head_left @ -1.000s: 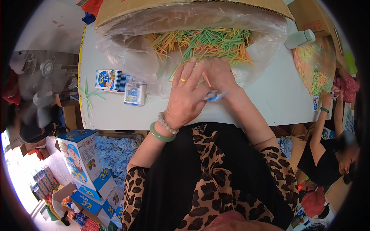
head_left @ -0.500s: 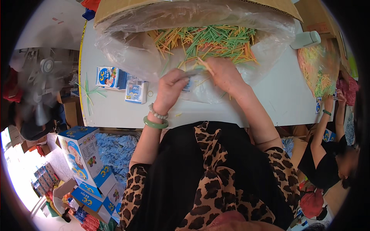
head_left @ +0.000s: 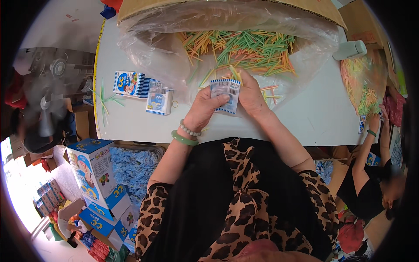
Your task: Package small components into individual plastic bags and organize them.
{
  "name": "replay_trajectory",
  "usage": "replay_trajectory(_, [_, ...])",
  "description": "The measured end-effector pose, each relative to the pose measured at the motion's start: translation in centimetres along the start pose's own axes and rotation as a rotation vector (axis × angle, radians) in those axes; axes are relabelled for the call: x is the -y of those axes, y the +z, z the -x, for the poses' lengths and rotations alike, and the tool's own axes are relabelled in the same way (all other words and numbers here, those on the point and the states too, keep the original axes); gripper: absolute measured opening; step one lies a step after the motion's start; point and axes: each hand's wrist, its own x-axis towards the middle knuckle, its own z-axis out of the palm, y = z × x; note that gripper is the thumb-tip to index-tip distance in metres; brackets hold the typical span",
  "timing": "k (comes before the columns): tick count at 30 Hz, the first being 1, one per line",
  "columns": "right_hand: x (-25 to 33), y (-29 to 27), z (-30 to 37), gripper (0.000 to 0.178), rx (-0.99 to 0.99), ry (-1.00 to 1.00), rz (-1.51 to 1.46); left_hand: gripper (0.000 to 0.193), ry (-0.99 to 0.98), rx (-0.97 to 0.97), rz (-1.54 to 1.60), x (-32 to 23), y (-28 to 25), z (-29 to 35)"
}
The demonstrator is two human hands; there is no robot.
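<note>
My left hand (head_left: 202, 105) grips a small printed packet (head_left: 224, 104) with blue striped ends, its thumb lying across the front. Close against the packet's right edge, my right hand (head_left: 252, 95) is closed on a few thin yellow-green sticks (head_left: 235, 71), which poke up by the packet's top. Whether their lower ends are inside the packet, I cannot tell. Beyond my hands, a heap of green, yellow and orange sticks (head_left: 248, 46) lies in a clear plastic liner (head_left: 148, 48) spilling from a cardboard box (head_left: 235, 5).
Stacked packets (head_left: 128, 84) and a white-and-blue packet bundle (head_left: 159, 101) lie to the left, beside loose green sticks (head_left: 104, 99). A pale bottle (head_left: 350, 50) and a bag of sticks (head_left: 360, 83) are at right, near another person's arms (head_left: 369, 137). Printed cartons (head_left: 91, 172) stand lower left.
The packet, blurred between my hands before, now faces up in plain view. My right hand has turned and drawn in beside it. The whole view has shifted slightly.
</note>
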Motion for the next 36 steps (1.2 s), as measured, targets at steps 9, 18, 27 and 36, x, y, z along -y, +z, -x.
replay_trajectory(9, [-2.6,-1.2,1.2,0.024,0.028,-0.473,0.743,0.027,0.354,-0.019,-0.535,-0.5,0.2,2.0])
replay_trajectory(18, [-3.0,-0.5,1.1,0.016,-0.042,-0.629,0.933,0.019,0.627,0.062,-0.889,-0.4,3.9,2.4])
replay_trajectory(27, [-1.9,-0.3,1.1,0.011,-0.122,-0.423,0.696,0.024,0.284,-0.357,-0.129,-2.0,0.6,3.2])
replay_trajectory(36, [-2.4,-1.0,0.8,0.009,0.002,-0.618,0.91,0.023,0.171,-0.292,-0.073,-1.1,0.4,2.0])
